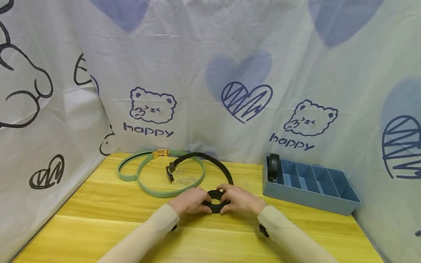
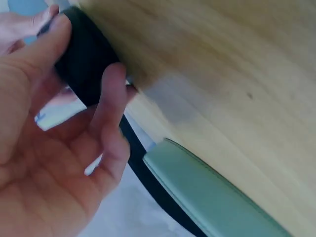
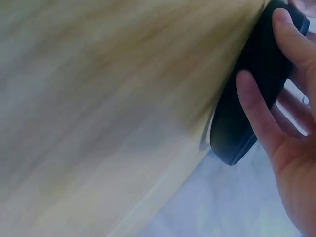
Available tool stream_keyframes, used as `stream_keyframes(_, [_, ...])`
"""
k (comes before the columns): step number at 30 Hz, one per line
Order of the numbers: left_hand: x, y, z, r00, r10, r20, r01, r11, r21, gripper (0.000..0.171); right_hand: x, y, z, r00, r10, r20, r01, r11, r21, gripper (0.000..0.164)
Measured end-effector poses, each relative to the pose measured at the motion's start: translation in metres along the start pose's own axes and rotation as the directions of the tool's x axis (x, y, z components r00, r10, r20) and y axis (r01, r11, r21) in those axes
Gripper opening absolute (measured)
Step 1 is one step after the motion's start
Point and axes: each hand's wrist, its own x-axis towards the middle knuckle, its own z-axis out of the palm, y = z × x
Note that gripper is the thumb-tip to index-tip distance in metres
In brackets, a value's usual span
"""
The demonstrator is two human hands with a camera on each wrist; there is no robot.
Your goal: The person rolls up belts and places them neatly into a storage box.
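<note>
A black belt (image 1: 215, 209), partly wound into a round coil, sits between both hands near the middle of the table. Its loose end curves up and left behind the hands to a dark buckle (image 1: 170, 171). My left hand (image 1: 192, 201) grips the coil's left side, thumb and fingers on the strap, as the left wrist view also shows. From the right, my right hand (image 1: 242, 199) holds the coil's other side; in the right wrist view its fingertips (image 3: 247, 86) press the strap's outer face.
A green belt (image 1: 158, 193) with a gold buckle (image 1: 161, 152) lies in wide loops at the back left. At the right stands a blue divided box (image 1: 309, 193), a coiled black belt (image 1: 273, 166) in its leftmost compartment. A printed curtain (image 1: 197, 120) hangs behind the wooden table (image 1: 98, 208).
</note>
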Motion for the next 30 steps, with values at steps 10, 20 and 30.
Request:
stream_keyframes(10, [0.004,0.007,-0.002,1.000,-0.004,-0.006,0.004,1.000,0.019,0.021,-0.004,0.003,-0.002,1.000,0.004,-0.017,-0.005,1.000,-0.031,0.033])
stream_keyframes(20, [0.002,0.000,0.005,0.999,-0.033,-0.016,0.033,0.999,-0.001,0.023,0.000,0.000,0.003,0.997,0.045,-0.061,-0.053,0.990,-0.128,0.039])
stream_keyframes(30, [0.005,-0.004,0.004,1.000,0.023,0.004,-0.023,0.999,-0.036,0.017,0.000,0.010,-0.001,0.998,0.045,-0.033,-0.049,0.990,-0.129,0.053])
